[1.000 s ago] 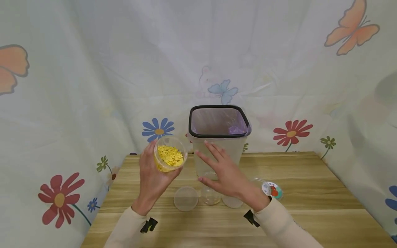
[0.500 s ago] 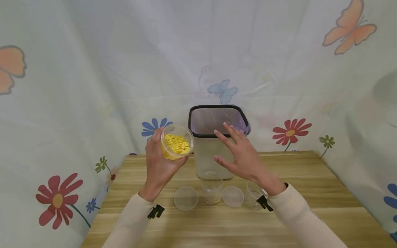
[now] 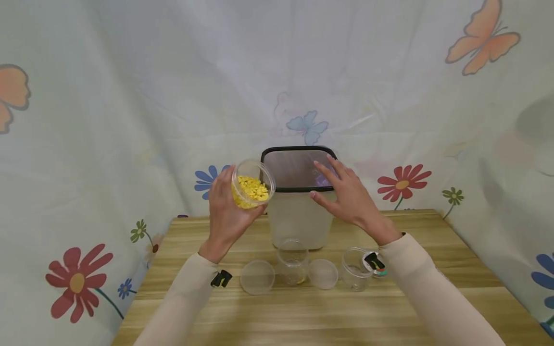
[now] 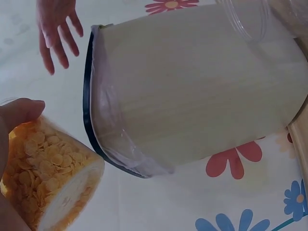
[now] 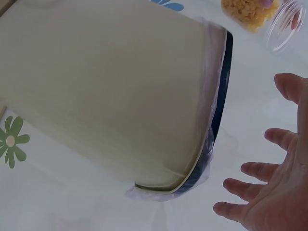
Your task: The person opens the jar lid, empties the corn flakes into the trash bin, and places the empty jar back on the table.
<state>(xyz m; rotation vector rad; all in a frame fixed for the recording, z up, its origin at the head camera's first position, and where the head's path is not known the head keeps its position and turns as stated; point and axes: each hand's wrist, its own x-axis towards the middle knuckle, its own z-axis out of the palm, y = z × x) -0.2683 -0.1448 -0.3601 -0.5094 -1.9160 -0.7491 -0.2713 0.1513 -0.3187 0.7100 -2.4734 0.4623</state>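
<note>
My left hand [image 3: 227, 206] grips a clear plastic jar [image 4: 72, 192] partly filled with yellow flakes [image 3: 252, 189]. The jar has no lid on and leans with its mouth toward the right, near the left side of the trash bin's rim. The pale trash bin [image 3: 299, 218] has a black rim and a thin purplish liner [image 5: 210, 86] folded over its edge. My right hand [image 3: 348, 199] is held up at the bin's right side, fingers spread and holding nothing. In the right wrist view, those fingers are apart from the rim.
In front of the bin, two round translucent lids [image 3: 257, 278] lie on the wooden table [image 3: 259, 319]. A clear container [image 3: 293, 262] stands between them. Farther right is another clear container [image 3: 356, 274], beside a partly hidden colored round piece [image 3: 381, 272]. A flowered cloth hangs behind.
Both hands have risen and moved rightward. The jar of flakes has come up to the height of the bin's rim. My right hand has gone from the bin's front to its right edge.
</note>
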